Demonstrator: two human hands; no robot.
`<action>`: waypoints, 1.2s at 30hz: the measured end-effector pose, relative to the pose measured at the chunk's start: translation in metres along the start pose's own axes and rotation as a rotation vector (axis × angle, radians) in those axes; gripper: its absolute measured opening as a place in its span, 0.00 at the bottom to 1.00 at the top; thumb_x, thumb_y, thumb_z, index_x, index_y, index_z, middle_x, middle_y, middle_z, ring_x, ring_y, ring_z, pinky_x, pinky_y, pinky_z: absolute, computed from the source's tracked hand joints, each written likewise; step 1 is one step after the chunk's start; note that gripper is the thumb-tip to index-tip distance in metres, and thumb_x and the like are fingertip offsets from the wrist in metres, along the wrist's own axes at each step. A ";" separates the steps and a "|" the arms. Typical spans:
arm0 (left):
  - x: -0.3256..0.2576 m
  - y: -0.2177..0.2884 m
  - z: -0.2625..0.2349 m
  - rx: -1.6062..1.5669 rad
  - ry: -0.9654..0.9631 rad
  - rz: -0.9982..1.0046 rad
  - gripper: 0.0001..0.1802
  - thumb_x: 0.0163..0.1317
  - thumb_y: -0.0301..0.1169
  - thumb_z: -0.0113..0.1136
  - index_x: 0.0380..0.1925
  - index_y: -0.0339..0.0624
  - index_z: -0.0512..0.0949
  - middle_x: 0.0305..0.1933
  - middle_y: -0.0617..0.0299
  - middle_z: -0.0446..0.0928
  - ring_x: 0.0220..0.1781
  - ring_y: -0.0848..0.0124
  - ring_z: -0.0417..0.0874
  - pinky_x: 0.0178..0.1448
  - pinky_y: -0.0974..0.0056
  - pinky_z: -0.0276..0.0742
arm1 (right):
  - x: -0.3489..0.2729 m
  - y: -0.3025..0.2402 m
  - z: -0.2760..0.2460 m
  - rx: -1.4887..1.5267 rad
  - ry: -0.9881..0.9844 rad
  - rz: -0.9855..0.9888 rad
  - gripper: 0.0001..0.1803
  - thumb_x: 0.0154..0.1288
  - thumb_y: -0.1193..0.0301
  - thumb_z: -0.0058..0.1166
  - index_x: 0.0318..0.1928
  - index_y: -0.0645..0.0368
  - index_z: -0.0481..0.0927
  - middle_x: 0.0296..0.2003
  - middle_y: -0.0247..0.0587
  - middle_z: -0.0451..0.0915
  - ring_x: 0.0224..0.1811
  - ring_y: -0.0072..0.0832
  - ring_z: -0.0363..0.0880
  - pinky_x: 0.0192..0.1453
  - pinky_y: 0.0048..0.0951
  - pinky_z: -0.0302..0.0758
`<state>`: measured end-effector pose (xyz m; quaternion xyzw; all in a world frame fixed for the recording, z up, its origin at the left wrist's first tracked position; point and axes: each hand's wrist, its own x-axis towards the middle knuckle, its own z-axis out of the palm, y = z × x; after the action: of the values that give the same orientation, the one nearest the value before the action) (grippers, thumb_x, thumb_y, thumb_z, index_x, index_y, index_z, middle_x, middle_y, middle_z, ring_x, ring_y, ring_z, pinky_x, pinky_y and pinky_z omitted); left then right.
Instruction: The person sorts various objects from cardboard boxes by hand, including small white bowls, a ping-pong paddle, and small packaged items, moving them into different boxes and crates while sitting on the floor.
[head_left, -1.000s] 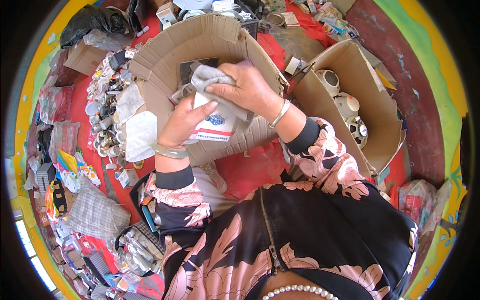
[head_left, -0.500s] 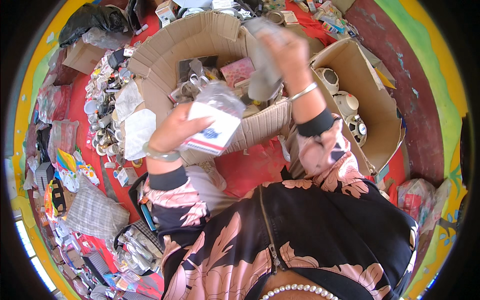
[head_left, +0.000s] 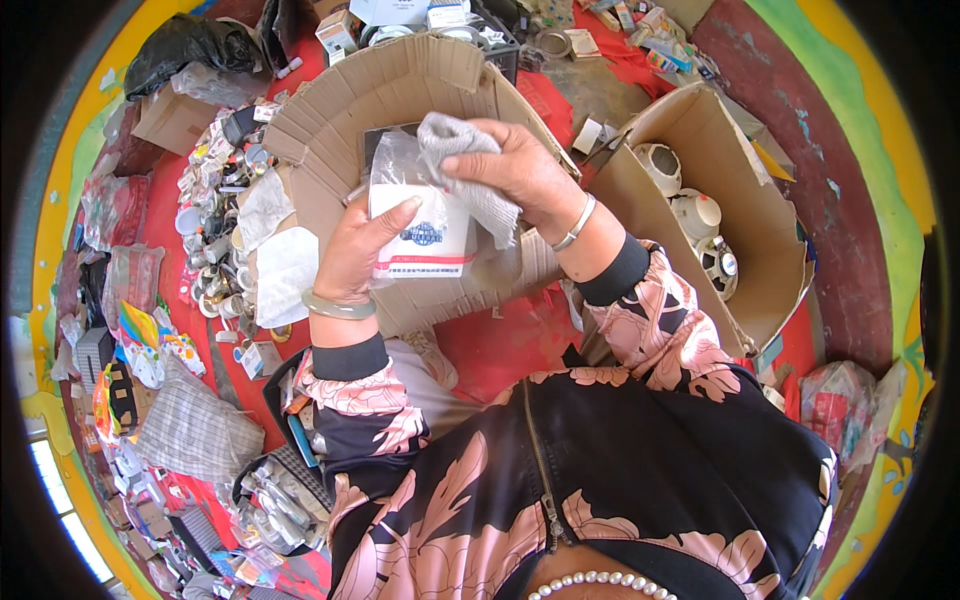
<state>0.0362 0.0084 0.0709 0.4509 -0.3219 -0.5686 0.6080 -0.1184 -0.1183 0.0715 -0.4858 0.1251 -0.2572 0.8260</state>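
My left hand (head_left: 352,247) grips a flat white packet (head_left: 428,228) in a clear plastic sleeve, its thumb lying across the front. The packet carries a blue globe print and a red stripe. A bunched grey ribbed cloth (head_left: 465,160) is pinched in my right hand (head_left: 525,170), lying against the packet's upper right part and its loose plastic. Both hands are over a large open cardboard box (head_left: 370,85). The packet and hands hide most of what is inside it.
On the right stands a second cardboard box (head_left: 765,240) holding white round objects (head_left: 697,215). Many small cups and fittings (head_left: 215,240) lie heaped on the red floor covering at left. A checked cushion (head_left: 198,418) and a black basket (head_left: 280,500) are at lower left.
My right hand has come down and left with the grey cloth, from the box's right side to the packet. The packet has turned more upright, facing me.
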 end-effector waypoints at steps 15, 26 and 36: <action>0.016 -0.007 -0.004 -0.517 0.084 0.166 0.26 0.63 0.43 0.48 0.54 0.34 0.64 0.52 0.50 0.71 0.52 0.59 0.75 0.55 0.54 0.72 | -0.005 -0.043 -0.023 -0.016 0.407 -0.450 0.17 0.62 0.63 0.52 0.46 0.61 0.72 0.32 0.39 0.77 0.31 0.25 0.78 0.32 0.24 0.77; 0.039 -0.037 0.005 -0.648 0.220 0.164 0.24 0.65 0.48 0.41 0.47 0.39 0.69 0.47 0.56 0.73 0.48 0.63 0.75 0.53 0.60 0.71 | 0.002 0.042 0.029 -1.429 -0.058 -0.523 0.28 0.61 0.61 0.46 0.61 0.57 0.61 0.59 0.52 0.62 0.60 0.43 0.62 0.54 0.46 0.64; 0.033 -0.007 -0.026 -0.544 0.415 0.402 0.30 0.66 0.49 0.31 0.54 0.34 0.65 0.56 0.50 0.69 0.57 0.53 0.69 0.60 0.49 0.64 | -0.009 0.040 0.014 -1.382 -0.484 -0.539 0.26 0.59 0.66 0.46 0.58 0.59 0.63 0.55 0.52 0.67 0.51 0.44 0.71 0.49 0.40 0.69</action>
<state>0.0621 -0.0193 0.0506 0.3070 -0.1115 -0.3995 0.8566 -0.1080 -0.0874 0.0436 -0.9464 -0.0493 -0.1996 0.2491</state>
